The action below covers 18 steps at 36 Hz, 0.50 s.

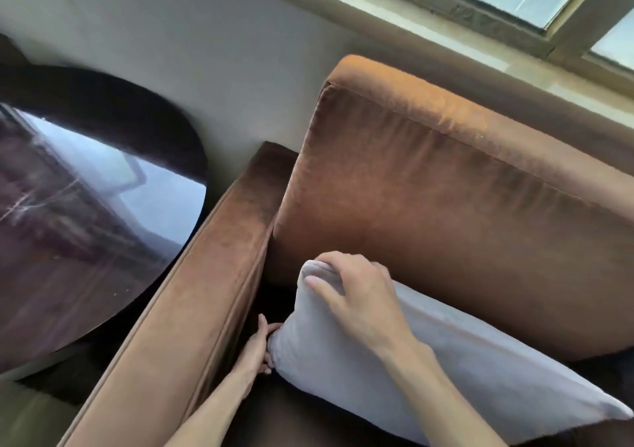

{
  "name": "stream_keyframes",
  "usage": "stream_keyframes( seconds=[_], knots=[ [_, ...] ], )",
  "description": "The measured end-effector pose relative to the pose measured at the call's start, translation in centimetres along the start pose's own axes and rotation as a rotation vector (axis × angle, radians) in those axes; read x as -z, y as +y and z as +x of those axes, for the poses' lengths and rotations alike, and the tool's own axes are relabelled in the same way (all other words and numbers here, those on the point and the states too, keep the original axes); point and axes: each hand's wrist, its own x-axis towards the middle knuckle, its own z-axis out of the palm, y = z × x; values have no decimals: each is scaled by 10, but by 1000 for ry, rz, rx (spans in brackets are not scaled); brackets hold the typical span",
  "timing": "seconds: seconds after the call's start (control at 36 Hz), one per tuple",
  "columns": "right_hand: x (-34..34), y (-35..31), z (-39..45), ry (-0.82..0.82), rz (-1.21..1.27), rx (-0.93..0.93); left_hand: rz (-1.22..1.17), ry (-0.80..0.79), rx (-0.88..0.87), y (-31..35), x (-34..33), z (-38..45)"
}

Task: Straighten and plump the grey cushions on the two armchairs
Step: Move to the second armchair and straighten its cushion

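A pale grey cushion point(480, 378) leans on the seat of a brown velvet armchair point(446, 206), its long side against the backrest. My right hand point(356, 292) grips the cushion's upper left corner from above. My left hand point(257, 347) pinches the lower left corner, down in the gap beside the left armrest point(192, 292). The cushion's right end runs toward the frame's lower right edge. Only this one armchair is in view.
A round dark glossy table point(85, 206) stands close to the left of the armrest, reflecting the window. A white wall and a window sill point(446, 24) are right behind the backrest.
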Motion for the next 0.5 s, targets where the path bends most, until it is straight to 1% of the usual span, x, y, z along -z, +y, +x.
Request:
stream_keyframes(
  seconds=[0.06, 0.11, 0.17, 0.28, 0.39, 0.5],
  knots=[
    [-7, 0, -1, 41, -30, 13, -21, -19, -17, -9, -1, 7],
    [-10, 2, -2, 73, 2, -8, -41, -15, -21, -15, -3, 13],
    [-9, 4, -1, 114, 94, -36, -17, 12, -21, -20, -5, 16],
    [0, 2, -2, 217, 299, -77, 129, 44, -57, -28, -6, 15],
    [9, 3, -3, 219, 364, -81, 184, 36, -56, -31, -4, 18],
    [11, 6, -6, 121, 325, -85, 196, 3, 4, -25, 5, 15]
  ],
)
